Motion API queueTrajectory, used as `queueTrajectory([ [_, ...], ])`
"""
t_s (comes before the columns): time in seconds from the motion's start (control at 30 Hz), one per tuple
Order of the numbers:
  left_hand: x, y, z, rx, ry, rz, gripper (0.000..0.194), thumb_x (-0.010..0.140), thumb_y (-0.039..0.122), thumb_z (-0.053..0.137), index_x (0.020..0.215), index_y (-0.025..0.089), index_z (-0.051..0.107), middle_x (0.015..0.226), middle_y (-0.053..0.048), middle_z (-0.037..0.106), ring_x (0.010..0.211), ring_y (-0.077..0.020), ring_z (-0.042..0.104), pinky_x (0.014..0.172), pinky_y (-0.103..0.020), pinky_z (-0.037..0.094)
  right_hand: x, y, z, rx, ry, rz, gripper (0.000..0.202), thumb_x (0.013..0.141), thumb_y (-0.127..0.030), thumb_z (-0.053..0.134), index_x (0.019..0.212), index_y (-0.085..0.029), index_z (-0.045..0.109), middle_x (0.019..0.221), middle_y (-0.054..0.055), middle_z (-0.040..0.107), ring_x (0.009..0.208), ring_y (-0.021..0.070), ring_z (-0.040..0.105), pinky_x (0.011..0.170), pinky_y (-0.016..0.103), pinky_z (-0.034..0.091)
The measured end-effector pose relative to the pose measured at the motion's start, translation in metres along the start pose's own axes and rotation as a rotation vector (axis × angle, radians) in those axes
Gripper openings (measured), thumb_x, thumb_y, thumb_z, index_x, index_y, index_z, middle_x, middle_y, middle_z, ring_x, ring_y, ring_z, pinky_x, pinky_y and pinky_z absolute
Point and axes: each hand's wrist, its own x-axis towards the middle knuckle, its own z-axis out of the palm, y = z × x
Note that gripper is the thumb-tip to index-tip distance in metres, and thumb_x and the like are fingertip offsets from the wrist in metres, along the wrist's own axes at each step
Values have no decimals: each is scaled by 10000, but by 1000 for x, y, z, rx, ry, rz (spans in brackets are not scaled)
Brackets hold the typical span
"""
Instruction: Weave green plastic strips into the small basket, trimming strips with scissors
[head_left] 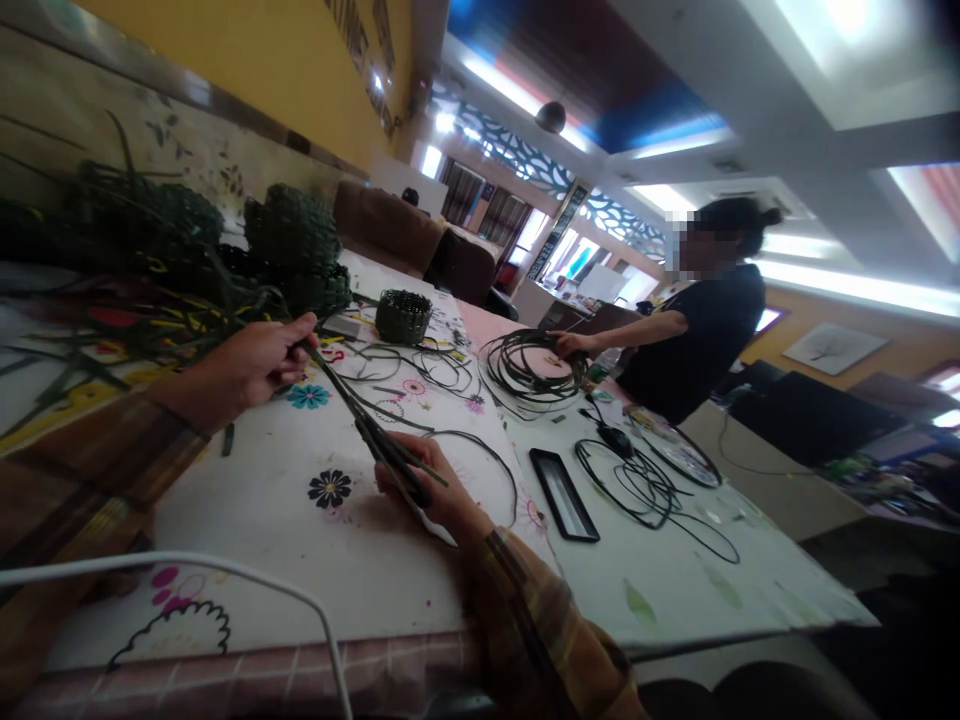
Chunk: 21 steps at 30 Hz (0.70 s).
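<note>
White tabletop [382, 590] spreading to near edge [360, 639], lower centre, green strips [341, 386] pinched in left hand [255, 368], centre-left, clasped in right hand [444, 490], centre.

Two plaid-sleeved hands [247, 370], one co-worker [694, 340], at least three woven baskets [403, 318], one black rectangular frame [550, 500], one white cable [225, 567], and uncountable overlapping strips [349, 398].

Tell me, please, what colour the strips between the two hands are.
The strips are dark green; the head view shows them.
</note>
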Motion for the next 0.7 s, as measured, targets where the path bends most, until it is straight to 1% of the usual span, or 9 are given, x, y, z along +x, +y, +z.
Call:
queueTrajectory([
  [0.1, -1, 5, 0, -31, -15, -3, 386, 1038, 256, 437, 685, 140, 543, 441, 57, 386, 299, -43, 274, 296, -142, 209, -1, -4, 2, -12, 36, 61, 363, 767, -476, 761, 803, -176, 560, 584, -52, 513, 462, 68, 422, 420, 200, 288],
  [0.17, -1, 7, 0, -57, -31, 12, 382, 1045, 231, 404, 708, 134, 555, 471, 53, 401, 322, -38, 302, 322, -134, 261, -2, -7, 2, -23, 55, 61, 371, 764, -482, 765, 808, -173, 565, 566, -58, 520, 441, 64, 423, 413, 201, 297],
  [0.23, -1, 7, 0, -68, -37, 40, 357, 1033, 177, 411, 709, 130, 553, 493, 56, 408, 333, -30, 302, 339, -130, 289, -2, -8, 1, -28, 64, 57, 374, 763, -488, 764, 819, -169, 576, 559, -60, 526, 432, 62, 423, 413, 201, 299],
  [0.33, 0, 4, 0, -52, -37, 86, 327, 1003, 120, 449, 694, 122, 553, 507, 58, 418, 328, -22, 271, 326, -134, 259, -2, -6, -1, -20, 64, 76, 358, 751, -463, 773, 852, -165, 602, 584, -51, 554, 444, 66, 447, 417, 199, 315],
  [0.47, 0, -2, 1, -7, -48, 112, 301, 984, 123, 492, 692, 120, 562, 508, 51, 441, 333, -30, 283, 317, -142, 252, -1, -7, 1, -25, 102, 93, 342, 726, -413, 774, 913, -161, 639, 607, -45, 558, 480, 75, 453, 430, 200, 339],
  [0.6, -2, -4, 2, 35, -63, 104, 283, 968, 123, 514, 689, 126, 557, 502, 50, 443, 332, -36, 270, 314, -153, 248, -1, -11, 4, -64, 123, 99, 277, 714, -364, 762, 835, -168, 609, 608, -48, 533, 500, 74, 451, 450, 201, 340],
  [0.7, -1, -4, 1, 54, -57, 96, 282, 965, 142, 526, 684, 134, 542, 510, 49, 444, 336, -39, 272, 315, -158, 243, -1, -12, 3, -92, 131, 117, 255, 717, -341, 747, 840, -170, 603, 615, -54, 530, 509, 72, 450, 469, 202, 348],
])
